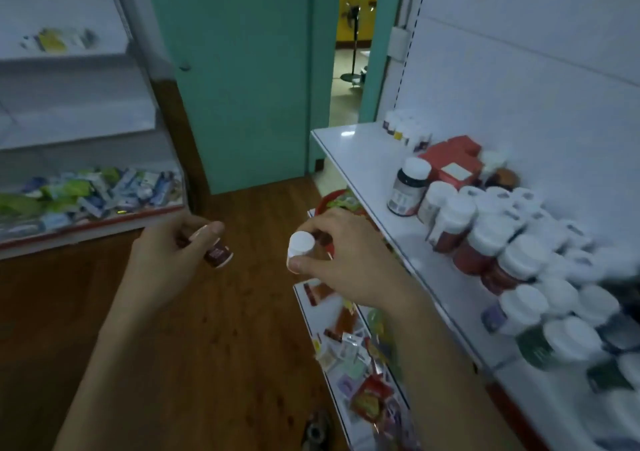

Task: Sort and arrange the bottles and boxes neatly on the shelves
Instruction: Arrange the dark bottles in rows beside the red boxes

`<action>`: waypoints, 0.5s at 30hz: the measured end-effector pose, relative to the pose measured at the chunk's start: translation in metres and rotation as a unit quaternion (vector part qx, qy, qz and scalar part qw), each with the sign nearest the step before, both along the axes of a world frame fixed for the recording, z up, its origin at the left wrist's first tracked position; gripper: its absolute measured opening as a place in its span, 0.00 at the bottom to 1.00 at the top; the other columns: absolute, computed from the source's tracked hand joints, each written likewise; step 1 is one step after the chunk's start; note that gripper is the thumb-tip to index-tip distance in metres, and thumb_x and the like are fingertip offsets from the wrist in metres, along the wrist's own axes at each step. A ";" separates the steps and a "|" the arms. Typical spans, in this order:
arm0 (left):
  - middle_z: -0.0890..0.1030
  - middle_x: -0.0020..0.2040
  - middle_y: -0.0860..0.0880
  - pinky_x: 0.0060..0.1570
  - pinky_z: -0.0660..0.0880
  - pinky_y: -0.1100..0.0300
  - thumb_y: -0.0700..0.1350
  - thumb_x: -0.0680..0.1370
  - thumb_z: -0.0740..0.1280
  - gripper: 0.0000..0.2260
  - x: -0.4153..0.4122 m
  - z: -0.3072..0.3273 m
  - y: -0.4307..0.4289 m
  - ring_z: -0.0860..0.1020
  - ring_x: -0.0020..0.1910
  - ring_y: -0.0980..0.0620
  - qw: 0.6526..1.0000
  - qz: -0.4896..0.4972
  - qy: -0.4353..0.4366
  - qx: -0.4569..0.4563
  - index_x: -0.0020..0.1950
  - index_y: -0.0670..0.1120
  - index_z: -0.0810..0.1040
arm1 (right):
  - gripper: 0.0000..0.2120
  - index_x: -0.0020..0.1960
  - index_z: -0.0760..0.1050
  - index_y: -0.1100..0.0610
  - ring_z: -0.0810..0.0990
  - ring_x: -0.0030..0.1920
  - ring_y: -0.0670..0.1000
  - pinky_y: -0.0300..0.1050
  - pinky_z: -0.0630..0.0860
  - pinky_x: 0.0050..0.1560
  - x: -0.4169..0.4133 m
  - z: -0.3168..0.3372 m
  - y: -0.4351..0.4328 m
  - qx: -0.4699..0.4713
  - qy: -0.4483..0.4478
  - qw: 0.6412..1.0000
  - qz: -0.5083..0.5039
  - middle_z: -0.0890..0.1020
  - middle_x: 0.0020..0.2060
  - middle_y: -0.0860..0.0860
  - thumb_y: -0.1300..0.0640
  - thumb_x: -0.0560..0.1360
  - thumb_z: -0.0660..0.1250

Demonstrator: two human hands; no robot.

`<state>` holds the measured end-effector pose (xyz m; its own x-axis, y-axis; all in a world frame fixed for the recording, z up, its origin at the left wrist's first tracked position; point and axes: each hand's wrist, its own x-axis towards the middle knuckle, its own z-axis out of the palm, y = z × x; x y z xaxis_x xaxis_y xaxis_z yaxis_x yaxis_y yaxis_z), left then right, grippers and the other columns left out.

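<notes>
My left hand [166, 256] grips a small dark-red bottle [218, 255] over the wooden floor, left of the white shelf [353, 149]. My right hand [346, 260] holds a second bottle with a white cap [300, 244], its fingers curled round the body, just off the shelf's front edge. On the shelf to the right stand several white-capped bottles [485, 239], most of them red, some dark. A dark bottle [408, 187] stands apart at the front, beside red boxes [450, 163]. Small bottles [405, 127] are grouped at the shelf's far end.
A lower shelf [311, 315] under my right hand holds scattered small packets and boxes. A glass display case [90, 194] with blue and green packets stands at the left. A teal door [242, 70] and an open doorway are ahead. The floor is brown wood.
</notes>
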<state>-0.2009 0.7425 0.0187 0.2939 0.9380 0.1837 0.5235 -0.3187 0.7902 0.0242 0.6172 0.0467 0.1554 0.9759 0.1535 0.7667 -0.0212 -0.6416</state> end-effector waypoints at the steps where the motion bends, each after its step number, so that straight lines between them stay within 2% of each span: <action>1: 0.81 0.45 0.57 0.43 0.77 0.55 0.63 0.76 0.67 0.12 0.018 0.008 0.025 0.79 0.45 0.58 1.000 -0.010 -0.007 0.002 0.50 0.56 0.79 | 0.16 0.56 0.78 0.43 0.76 0.52 0.41 0.47 0.77 0.57 0.019 0.006 0.022 0.005 -0.001 1.000 -0.018 0.76 0.52 0.42 0.43 0.71 0.76; 3: 0.81 0.45 0.57 0.43 0.77 0.55 0.61 0.75 0.70 0.09 0.050 0.021 0.071 0.79 0.45 0.59 0.999 -0.024 -0.026 0.004 0.49 0.57 0.79 | 0.13 0.54 0.78 0.43 0.77 0.49 0.41 0.43 0.76 0.52 0.052 0.015 0.065 0.016 0.001 0.998 -0.062 0.77 0.50 0.42 0.45 0.72 0.76; 6: 0.80 0.44 0.57 0.39 0.72 0.60 0.60 0.71 0.73 0.14 0.099 0.027 0.128 0.79 0.42 0.59 0.997 -0.053 -0.047 -0.001 0.50 0.54 0.80 | 0.11 0.52 0.76 0.42 0.76 0.49 0.41 0.40 0.72 0.48 0.092 0.018 0.113 0.023 0.005 0.993 -0.115 0.77 0.49 0.42 0.47 0.73 0.75; 10: 0.83 0.42 0.56 0.39 0.76 0.59 0.64 0.65 0.73 0.20 0.178 0.020 0.200 0.81 0.41 0.58 0.991 -0.124 -0.050 -0.028 0.48 0.52 0.82 | 0.09 0.54 0.76 0.45 0.76 0.47 0.45 0.46 0.75 0.47 0.134 0.001 0.159 0.004 -0.014 0.979 -0.204 0.75 0.49 0.44 0.46 0.76 0.71; 12: 0.84 0.37 0.56 0.37 0.77 0.59 0.64 0.64 0.74 0.19 0.223 0.015 0.237 0.81 0.38 0.59 0.981 -0.183 -0.053 -0.042 0.44 0.53 0.82 | 0.09 0.55 0.75 0.46 0.76 0.46 0.49 0.50 0.76 0.47 0.156 -0.013 0.182 -0.025 -0.032 0.962 -0.269 0.73 0.49 0.46 0.46 0.77 0.69; 15: 0.84 0.35 0.57 0.33 0.74 0.64 0.58 0.68 0.78 0.14 0.295 0.007 0.288 0.81 0.33 0.60 0.956 -0.284 -0.057 -0.051 0.43 0.49 0.82 | 0.10 0.57 0.75 0.49 0.76 0.48 0.53 0.52 0.77 0.50 0.193 -0.039 0.217 -0.038 -0.006 0.930 -0.365 0.73 0.52 0.49 0.48 0.78 0.70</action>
<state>0.0940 1.0308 0.0261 0.7443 0.6483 0.1605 0.1982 -0.4439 0.8739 0.2171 0.8341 0.0073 0.7798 0.6189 0.0941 0.5373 -0.5846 -0.6079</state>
